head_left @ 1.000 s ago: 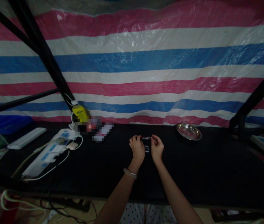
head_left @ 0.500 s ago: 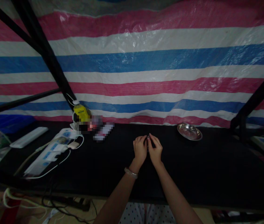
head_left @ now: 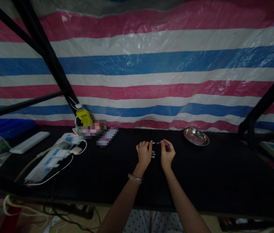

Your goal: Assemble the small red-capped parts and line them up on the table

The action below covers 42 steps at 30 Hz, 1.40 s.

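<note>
Just above the middle of the black table (head_left: 117,174), my left hand (head_left: 144,153) pinches a small shiny piece (head_left: 153,142) between thumb and fingertips. Facing it, my right hand (head_left: 167,154) is closed on a second small shiny piece (head_left: 158,142). A narrow gap parts the two pieces, and both are too small to name. Between my hands lie a few small shiny cylinders (head_left: 153,154) on the table, partly hidden by the left hand. A bangle (head_left: 135,178) circles my left wrist.
A round steel dish (head_left: 196,136) stands to the right. On the left are a white power strip (head_left: 52,160) with cables, a yellow bottle (head_left: 83,116), a blurred-out flat object (head_left: 108,136) and a long white box (head_left: 30,142). Striped sheeting (head_left: 151,74) hangs behind, between black frame bars (head_left: 52,71).
My hands were together at the fingertips and have drawn apart, the right one moving right. A small shiny piece now shows in each, and the cylinders between them have come into sight.
</note>
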### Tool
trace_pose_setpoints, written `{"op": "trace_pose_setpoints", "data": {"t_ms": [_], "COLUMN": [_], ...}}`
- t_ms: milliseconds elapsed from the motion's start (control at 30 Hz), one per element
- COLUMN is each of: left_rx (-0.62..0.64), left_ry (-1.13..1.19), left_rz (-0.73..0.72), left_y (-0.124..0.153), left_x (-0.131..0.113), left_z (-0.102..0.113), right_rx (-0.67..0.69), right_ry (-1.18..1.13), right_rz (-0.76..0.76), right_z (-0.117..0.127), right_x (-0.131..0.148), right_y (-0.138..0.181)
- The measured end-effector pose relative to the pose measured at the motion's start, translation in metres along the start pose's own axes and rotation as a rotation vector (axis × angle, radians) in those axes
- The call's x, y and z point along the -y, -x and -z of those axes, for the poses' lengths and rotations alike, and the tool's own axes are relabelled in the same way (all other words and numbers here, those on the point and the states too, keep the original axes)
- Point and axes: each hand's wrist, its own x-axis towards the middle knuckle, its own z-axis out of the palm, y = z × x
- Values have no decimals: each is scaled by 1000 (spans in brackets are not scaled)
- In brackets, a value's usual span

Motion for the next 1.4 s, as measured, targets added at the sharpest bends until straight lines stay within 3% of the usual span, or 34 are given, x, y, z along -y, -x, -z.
{"op": "trace_pose_setpoints", "data": {"t_ms": [467,700,1100,1400], "left_rx": [-102,-42,20,56], "left_ry": [81,25,-214,-265], "left_rz": [219,354,339,372], "left_y": [-13,-17,-13,-13], "left_x": [19,29,31,29], "left_z": [1,2,3,4], "right_rx": [179,301,392,498], "right_ry": [12,123,326,536], "right_rz": [-53,23,45,184], "right_z": [2,7,13,15], "right_x": [-15,-24,-31,-37], "right_y": [-6,-11,-11,-12]}}
